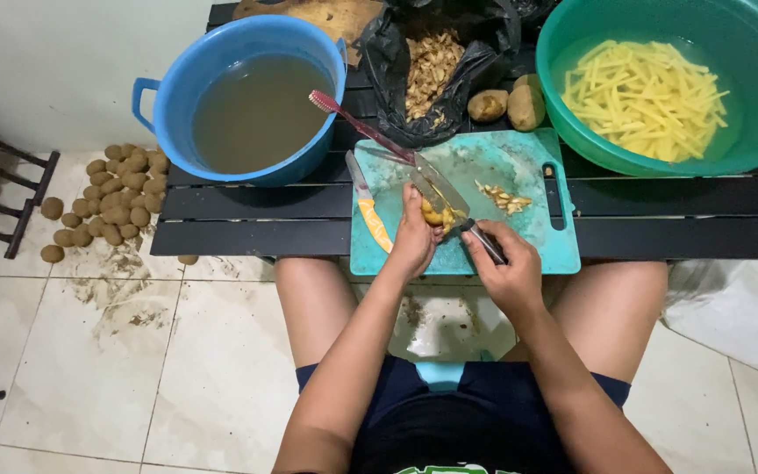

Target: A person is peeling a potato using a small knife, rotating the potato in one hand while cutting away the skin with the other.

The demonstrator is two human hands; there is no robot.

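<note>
— Where does the potato piece (pixel 432 213) sit against the two hands?

— It lies on the teal cutting board (pixel 519 171), near the board's middle, pinned under the fingertips of the left hand (pixel 414 235). That hand is curled down over it, holding it. The right hand (pixel 509 270) is closed around the handle of the knife (pixel 449 200), and the blade runs up and to the left from that hand, ending right over the piece.

— So which hand is nearer?

— The left one, since it touches the piece. The right hand is a little apart, down and to the right, joined to the piece only by the blade (whether the edge has bitten in I cannot tell).

— And the long axis?

— The blade's long axis slants from lower right to upper left; the piece itself is too small and too covered to give an axis.

— What lies close by?

— An orange-handled peeler (pixel 368 209) on the board just left of the left hand, and a few peel scraps (pixel 505 198) to the right of the blade, all on the black bench (pixel 247 206).
</note>
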